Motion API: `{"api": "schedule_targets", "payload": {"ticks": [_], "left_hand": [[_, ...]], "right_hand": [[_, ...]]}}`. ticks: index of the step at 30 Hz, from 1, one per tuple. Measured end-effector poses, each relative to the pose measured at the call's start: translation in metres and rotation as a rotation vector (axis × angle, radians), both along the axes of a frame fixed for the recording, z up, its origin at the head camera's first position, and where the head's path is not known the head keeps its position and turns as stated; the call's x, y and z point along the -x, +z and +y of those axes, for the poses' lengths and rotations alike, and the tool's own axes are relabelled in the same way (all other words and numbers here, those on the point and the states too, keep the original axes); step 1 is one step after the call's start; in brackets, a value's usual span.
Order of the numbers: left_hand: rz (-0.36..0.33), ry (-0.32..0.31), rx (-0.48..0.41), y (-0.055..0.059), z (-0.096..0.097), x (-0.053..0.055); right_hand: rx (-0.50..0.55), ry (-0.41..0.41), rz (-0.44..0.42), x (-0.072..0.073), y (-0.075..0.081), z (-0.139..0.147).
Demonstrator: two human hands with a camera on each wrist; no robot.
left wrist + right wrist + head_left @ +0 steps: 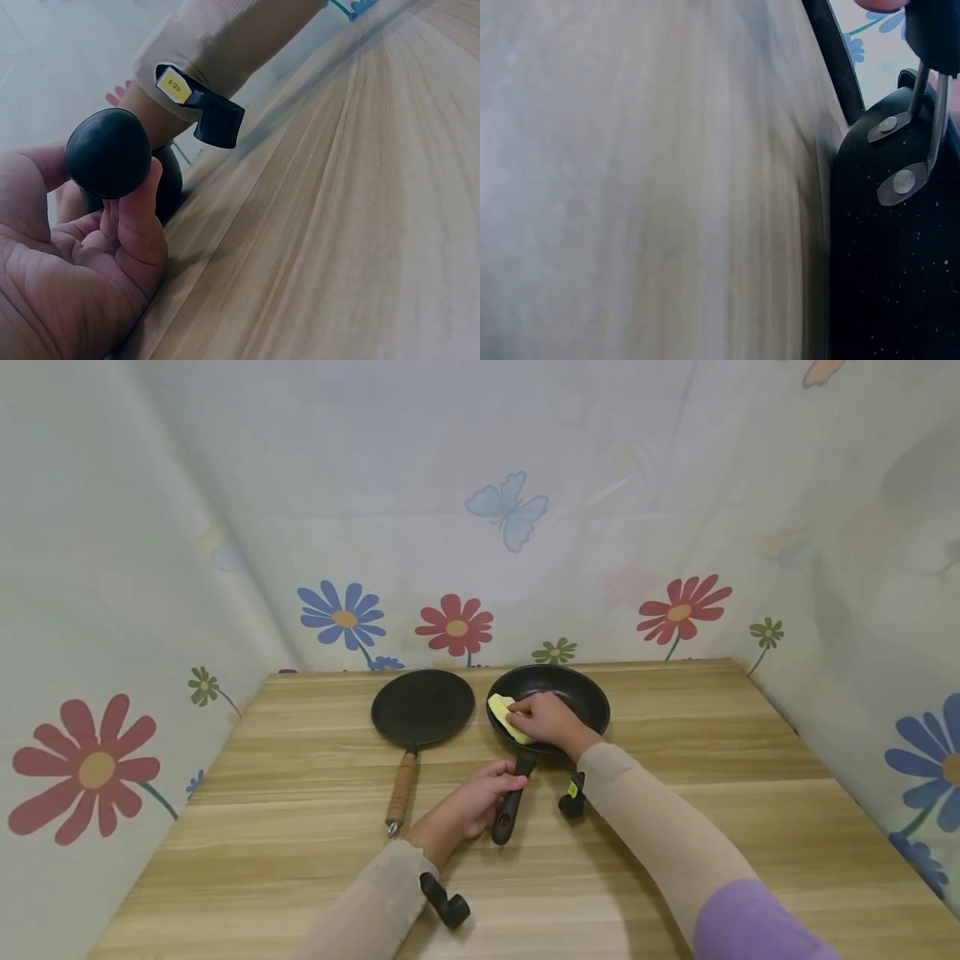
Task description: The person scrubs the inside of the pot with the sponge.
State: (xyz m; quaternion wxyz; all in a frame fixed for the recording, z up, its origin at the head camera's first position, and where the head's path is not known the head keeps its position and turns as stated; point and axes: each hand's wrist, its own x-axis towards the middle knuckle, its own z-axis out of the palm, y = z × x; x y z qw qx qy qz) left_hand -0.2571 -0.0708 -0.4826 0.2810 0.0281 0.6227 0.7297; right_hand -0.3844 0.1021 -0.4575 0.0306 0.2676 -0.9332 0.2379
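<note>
Deep frying pan (591, 697) sits on the wooden table (292, 777), just right of the flat pan (423, 708). Left hand (477, 799) grips its black handle (508, 817); right hand (551, 718) pinches a pale yellow cloth (501, 712) at the left side of its bowl. Wiping appears under way, not finished; share of surface covered cannot be judged, interior partly hidden. No hand on the flat pan; whether it is already wiped, cannot tell
</note>
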Motion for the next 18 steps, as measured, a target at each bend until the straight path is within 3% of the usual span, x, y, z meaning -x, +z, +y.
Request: {"api": "schedule_targets", "payload": {"ticks": [18], "left_hand": [[-0.007, 0.028, -0.001, 0.000, 0.002, -0.002]], "right_hand": [[0.054, 0.188, -0.086, -0.005, 0.006, 0.013]]}}
